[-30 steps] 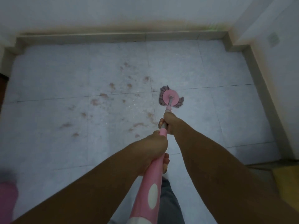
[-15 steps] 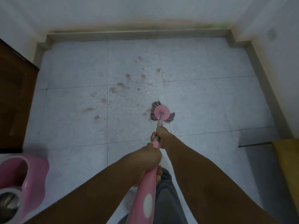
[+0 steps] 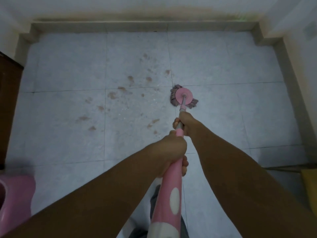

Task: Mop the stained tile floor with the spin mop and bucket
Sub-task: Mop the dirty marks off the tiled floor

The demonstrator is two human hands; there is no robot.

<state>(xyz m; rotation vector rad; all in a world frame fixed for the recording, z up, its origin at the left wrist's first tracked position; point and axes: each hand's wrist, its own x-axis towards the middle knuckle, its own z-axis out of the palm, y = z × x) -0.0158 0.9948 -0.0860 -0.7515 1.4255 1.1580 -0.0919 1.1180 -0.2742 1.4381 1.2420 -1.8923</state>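
The spin mop's pink round head (image 3: 183,96) with grey strands rests on the pale tile floor (image 3: 68,69), right of the brown stains (image 3: 113,95). Its handle (image 3: 169,194), pink with white dots, runs back toward me. My right hand (image 3: 186,123) grips the metal shaft further down the pole, close to the head. My left hand (image 3: 173,152) is closed around the pink grip behind it. The pink bucket (image 3: 13,201) shows only partly at the lower left edge.
A raised skirting (image 3: 137,25) borders the floor at the back and right. Dark wooden furniture (image 3: 8,100) stands along the left. A yellow object (image 3: 310,188) lies at the right edge. Grey trouser legs (image 3: 154,200) show under the handle.
The mop head was pulled back toward me across the stained tile, then pushed forward again near the tile joint. The view shifted, bringing the bucket and furniture into sight.
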